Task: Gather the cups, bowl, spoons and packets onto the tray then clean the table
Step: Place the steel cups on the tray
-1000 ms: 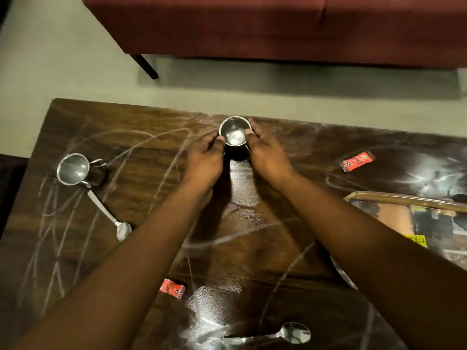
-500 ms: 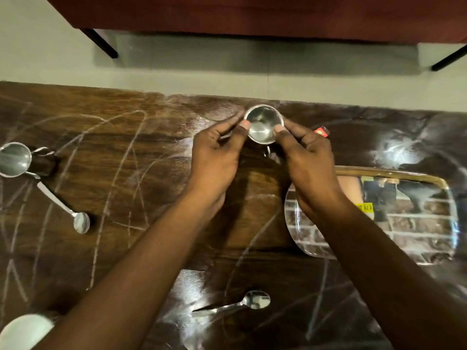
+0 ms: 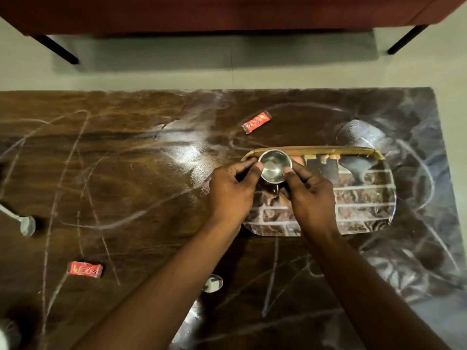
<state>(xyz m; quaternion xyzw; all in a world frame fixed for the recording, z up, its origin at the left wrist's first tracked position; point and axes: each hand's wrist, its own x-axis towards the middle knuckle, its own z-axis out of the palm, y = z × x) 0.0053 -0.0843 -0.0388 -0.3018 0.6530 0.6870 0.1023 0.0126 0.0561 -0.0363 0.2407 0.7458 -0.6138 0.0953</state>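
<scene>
Change: The steel cup [image 3: 274, 165] has been carried rightward from the far middle of the counter [image 3: 126, 160] and is now held over the upper-left corner of the tray [image 3: 366, 198], just inside its golden rim.
Meaning for the task: One cup is judged to be all but delivered. Whether its base already touches the tray cannot be told. Everything else is yet to be gathered.
Left edge of the frame: A spoon [image 3: 26, 224] is seen lying on the counter, well apart from the tray.
Lower left: A red packet [image 3: 85, 269] lies flat on the counter.
Lower centre: The bowl of a second spoon [image 3: 212, 283] is seen just beside the left forearm [image 3: 164, 286]. Its handle is hidden by that arm.
Upper centre: A second red packet [image 3: 256, 122] lies on the counter, near the tray's far-left corner but outside it.
Left grip [image 3: 231, 190]: It is stretched forward with its back turned up, and the cup's left side is pinched by thumb and fingertips.
Right grip [image 3: 308, 195]: It is mirrored over the tray, the cup's right side is pinched by the thumb and forefinger, and the other fingers are curled.
Whole counter: White streaks [image 3: 83, 152] are spread across it, so the cleaning is judged not yet begun.
</scene>
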